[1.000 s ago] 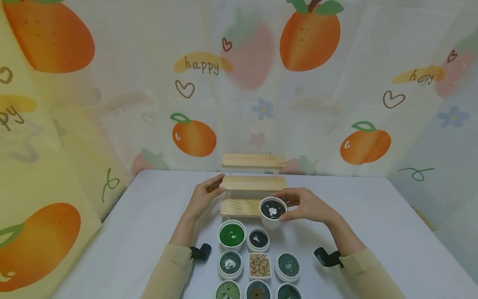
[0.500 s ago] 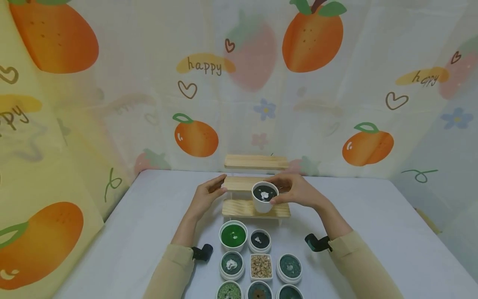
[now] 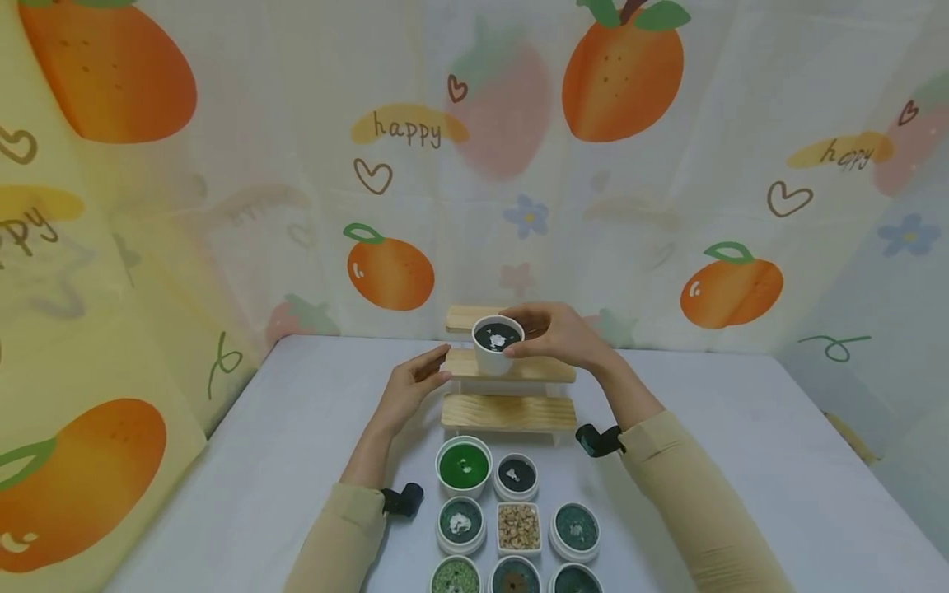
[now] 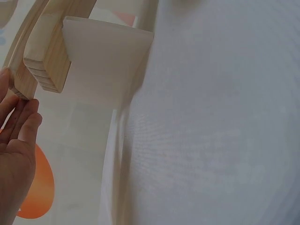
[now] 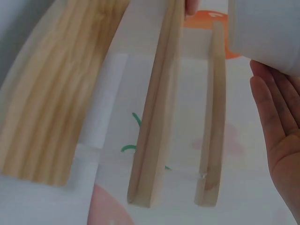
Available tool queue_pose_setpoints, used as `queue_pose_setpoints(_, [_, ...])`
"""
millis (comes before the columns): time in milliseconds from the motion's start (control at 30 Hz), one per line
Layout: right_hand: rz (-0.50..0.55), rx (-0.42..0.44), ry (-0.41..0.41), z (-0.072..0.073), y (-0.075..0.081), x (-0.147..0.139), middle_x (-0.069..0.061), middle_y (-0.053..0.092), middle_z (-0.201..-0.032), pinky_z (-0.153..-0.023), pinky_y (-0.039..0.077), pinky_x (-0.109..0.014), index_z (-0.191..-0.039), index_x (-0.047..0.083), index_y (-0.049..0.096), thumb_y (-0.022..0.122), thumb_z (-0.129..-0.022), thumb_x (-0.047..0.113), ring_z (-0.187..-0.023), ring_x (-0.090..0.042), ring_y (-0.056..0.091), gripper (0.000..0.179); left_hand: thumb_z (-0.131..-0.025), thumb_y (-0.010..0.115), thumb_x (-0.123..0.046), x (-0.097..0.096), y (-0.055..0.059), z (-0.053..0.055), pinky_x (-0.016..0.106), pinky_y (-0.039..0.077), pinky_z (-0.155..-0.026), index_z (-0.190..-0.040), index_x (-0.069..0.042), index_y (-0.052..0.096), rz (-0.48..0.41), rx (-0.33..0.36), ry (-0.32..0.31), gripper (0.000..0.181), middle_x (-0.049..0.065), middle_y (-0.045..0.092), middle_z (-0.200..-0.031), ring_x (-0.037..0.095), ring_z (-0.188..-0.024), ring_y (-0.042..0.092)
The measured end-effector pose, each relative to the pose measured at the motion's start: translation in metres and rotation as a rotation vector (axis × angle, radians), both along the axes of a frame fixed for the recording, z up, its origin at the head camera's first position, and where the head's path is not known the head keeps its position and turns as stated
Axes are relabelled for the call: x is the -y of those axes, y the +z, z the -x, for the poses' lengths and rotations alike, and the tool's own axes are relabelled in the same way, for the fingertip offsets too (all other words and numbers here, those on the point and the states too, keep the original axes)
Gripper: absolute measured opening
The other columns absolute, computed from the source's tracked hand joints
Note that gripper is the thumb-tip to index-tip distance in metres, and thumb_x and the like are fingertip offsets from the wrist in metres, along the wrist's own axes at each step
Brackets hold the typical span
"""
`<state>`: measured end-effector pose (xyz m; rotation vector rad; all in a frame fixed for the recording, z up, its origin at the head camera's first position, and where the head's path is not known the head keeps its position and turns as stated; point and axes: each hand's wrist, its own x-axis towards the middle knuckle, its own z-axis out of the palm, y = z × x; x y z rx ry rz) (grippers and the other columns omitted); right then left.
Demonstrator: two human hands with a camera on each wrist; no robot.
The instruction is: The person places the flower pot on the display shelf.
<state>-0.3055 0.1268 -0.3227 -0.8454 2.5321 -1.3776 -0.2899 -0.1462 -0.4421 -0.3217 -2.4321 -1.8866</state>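
Observation:
My right hand (image 3: pixel 559 333) grips a white cup (image 3: pixel 491 359) whose dark filling has a white dollop on top. In the head view the cup overlaps the upper two boards of a three-tier wooden stand (image 3: pixel 511 413), held up off the boards. The right wrist view shows the pale side of the cup (image 5: pixel 269 40), with fingers (image 5: pixel 267 105) against it. My left hand (image 3: pixel 404 391) is at the stand's left end. Its extended fingertips touch the end of a wooden board (image 4: pixel 27 86), as the left wrist view shows.
In front of the stand, several white pots stand in rows, among them a bright green one (image 3: pixel 464 466) and a dark one (image 3: pixel 516 474). A square dish of tan bits (image 3: pixel 519 527) sits among them. A fruit-printed cloth (image 3: pixel 630 206) hangs behind the white table (image 3: pixel 704 461).
My right hand has carried the cup up and leftward, from in front of the lowest board to the upper tiers. The left hand stays at the stand's end.

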Motion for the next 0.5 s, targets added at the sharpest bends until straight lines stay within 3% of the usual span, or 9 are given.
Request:
queue_pose_setpoints(233, [0.065,0.042,-0.057,0.012,0.003,0.018,-0.008,0.072,-0.121,-0.091,0.057,-0.035,-0.130,0.016,0.064,0.084,-0.078,0.027,-0.107,-0.020,0.069,0.057,-0.093,0.069,-0.019,-0.001,-0.002,0.001,0.044,0.044,-0.115,-0.142,-0.013,0.054,0.006,-0.005,-0.004,0.052,0.009,0.054,-0.148,0.030,-0.138,0.051])
queue_pose_setpoints(500, [0.099,-0.011,-0.130,0.026,0.005,0.037,-0.010,0.072,-0.119,-0.094,0.057,-0.037,-0.127,0.012,0.066,0.084,-0.078,0.027,-0.105,-0.023,0.070,0.055,-0.094,0.067,-0.015,0.000,-0.001,0.001,0.044,0.041,-0.117,-0.144,-0.011,0.051,-0.026,0.031,-0.012,0.053,0.011,0.051,-0.151,0.033,-0.142,0.047])
